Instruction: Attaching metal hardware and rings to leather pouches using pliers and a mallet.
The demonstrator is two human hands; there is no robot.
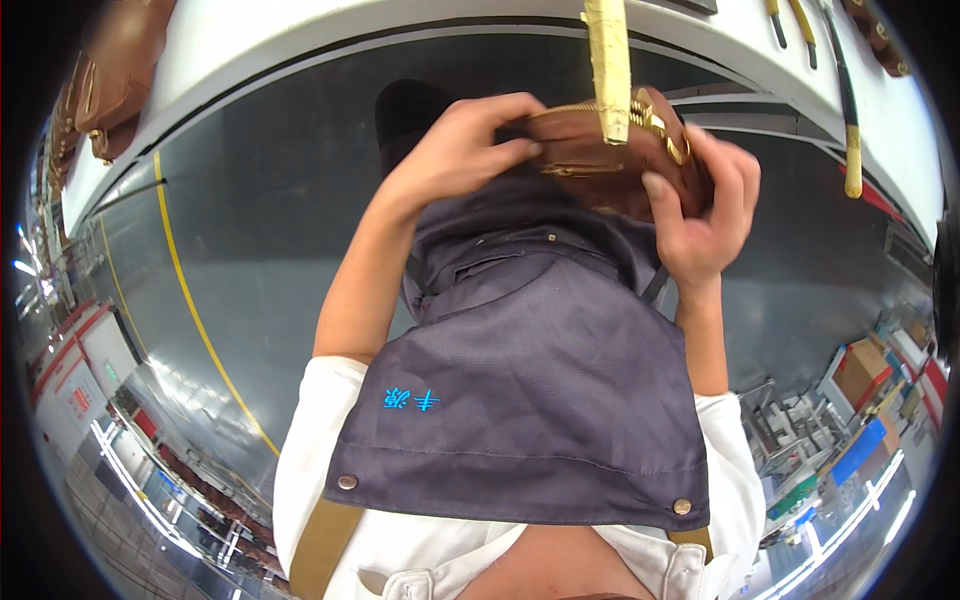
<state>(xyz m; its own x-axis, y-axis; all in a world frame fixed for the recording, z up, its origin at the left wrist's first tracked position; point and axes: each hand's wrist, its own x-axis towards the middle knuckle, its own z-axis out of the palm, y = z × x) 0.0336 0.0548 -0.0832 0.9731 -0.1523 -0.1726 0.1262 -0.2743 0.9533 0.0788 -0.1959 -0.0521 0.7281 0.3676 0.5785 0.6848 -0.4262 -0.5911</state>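
A small brown leather bag (pixel 578 152) with a gold zipper and gold metal fittings is held in front of my body with both hands. My left hand (pixel 462 142) grips its left end, fingers curled over the top edge. The bag's right end sits in my right hand (pixel 705 205), whose thumb presses against the side near the gold ring. A pale yellow tape-wrapped bar (pixel 608 68) comes down from the upper edge and crosses in front of the bag's zipper. Below the hands hangs my grey apron (pixel 540 380).
A white worktable edge (pixel 300 45) curves across the top, with yellow-handled tools (pixel 850 120) at its right and more brown leather bags (pixel 112 72) at its left. Grey floor with a yellow line (pixel 192 305) lies left; cardboard boxes and shelving (pixel 860 372) are at the right.
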